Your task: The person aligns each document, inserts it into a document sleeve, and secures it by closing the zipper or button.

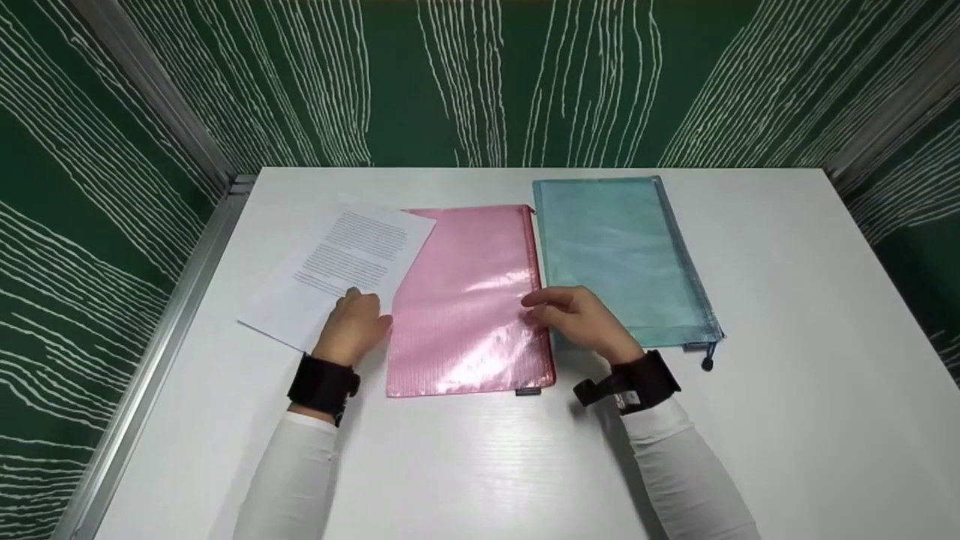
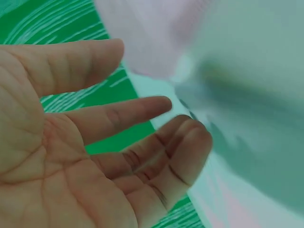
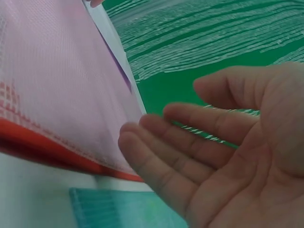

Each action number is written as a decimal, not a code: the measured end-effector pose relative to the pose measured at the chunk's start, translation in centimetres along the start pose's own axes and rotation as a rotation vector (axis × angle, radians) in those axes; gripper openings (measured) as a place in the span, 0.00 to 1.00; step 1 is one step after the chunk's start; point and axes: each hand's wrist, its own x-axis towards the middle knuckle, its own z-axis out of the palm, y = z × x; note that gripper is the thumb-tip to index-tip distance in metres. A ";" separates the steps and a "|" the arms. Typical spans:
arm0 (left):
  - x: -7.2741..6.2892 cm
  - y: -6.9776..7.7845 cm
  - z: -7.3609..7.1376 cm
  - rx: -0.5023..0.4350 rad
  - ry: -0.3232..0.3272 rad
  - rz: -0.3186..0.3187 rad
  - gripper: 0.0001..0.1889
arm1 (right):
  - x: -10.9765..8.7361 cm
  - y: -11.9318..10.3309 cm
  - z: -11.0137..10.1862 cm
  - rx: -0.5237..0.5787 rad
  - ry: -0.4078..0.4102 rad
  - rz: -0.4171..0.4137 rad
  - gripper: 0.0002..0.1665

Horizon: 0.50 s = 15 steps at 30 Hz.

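Note:
A pink mesh zip pouch (image 1: pixel 469 300) lies flat at the middle of the white table, its red zip edge toward the right. Printed paper sheets (image 1: pixel 360 247) lie askew at its left and overlap its upper left corner. My left hand (image 1: pixel 351 330) is over the lower part of the sheets, thumb toward the pouch; in the left wrist view its fingers (image 2: pixel 142 107) are loosely bent with nothing between them. At the pouch's right edge is my right hand (image 1: pixel 581 319), its fingers (image 3: pixel 185 137) relaxed and holding nothing in the right wrist view. Whether either hand touches anything, I cannot tell.
A teal zip pouch (image 1: pixel 615 255) lies to the right of the pink one, its dark zip pull (image 1: pixel 707 362) at the lower right corner. The white table (image 1: pixel 480 465) ends at a green wall (image 1: pixel 517 82) with white lines. A metal rail (image 1: pixel 161 360) runs along the left.

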 end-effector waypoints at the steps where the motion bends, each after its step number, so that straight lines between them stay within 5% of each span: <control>1: 0.0 -0.4 -0.2 0.005 0.005 0.011 0.14 | 0.2 -0.2 0.0 -0.015 -0.003 -0.018 0.17; 5: 0.2 -2.3 -1.1 0.003 0.031 0.031 0.15 | 1.0 -1.0 0.5 -0.056 -0.033 -0.086 0.15; 15: 1.3 -7.4 -2.9 -0.029 0.102 -0.063 0.26 | 3.8 -2.9 3.1 -0.297 -0.039 -0.273 0.15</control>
